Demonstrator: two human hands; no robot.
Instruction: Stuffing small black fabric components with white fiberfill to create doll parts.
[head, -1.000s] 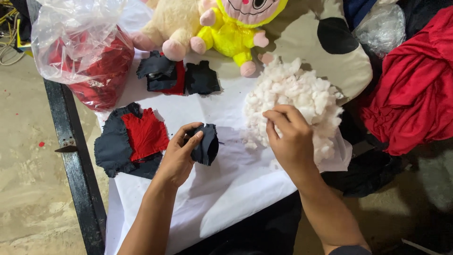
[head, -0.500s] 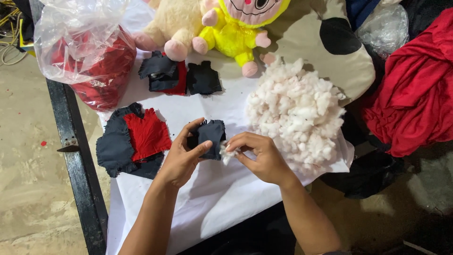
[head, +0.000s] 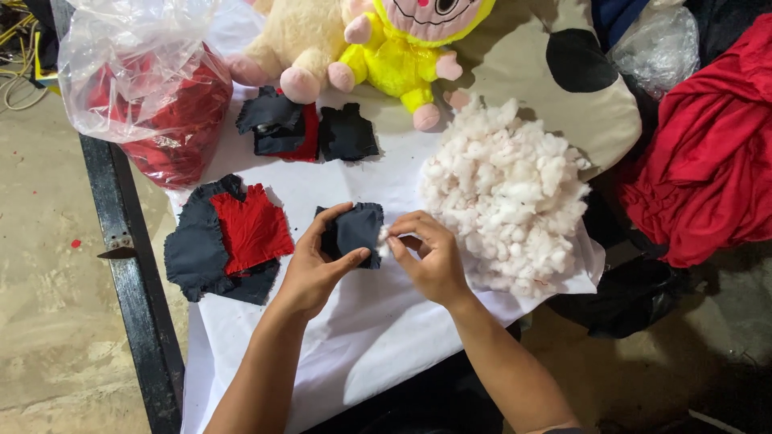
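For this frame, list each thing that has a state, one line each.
left hand: gripping the dark fabric piece
right hand: pinching a white stuffing tuft at the piece's edge
stuffing pile: loose, heaped
plastic bag: holding red cloth

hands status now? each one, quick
Left hand: closed, gripping the small dark fabric pouch.
Right hand: fingers pinched on a tuft of white fluffy stuffing at the pouch edge.

Matt dark cloth pouch [head: 354,231]; fluffy white stuffing [head: 505,193] at three o'clock; glossy, crinkled clear plastic bag [head: 137,72] (red cloth inside).
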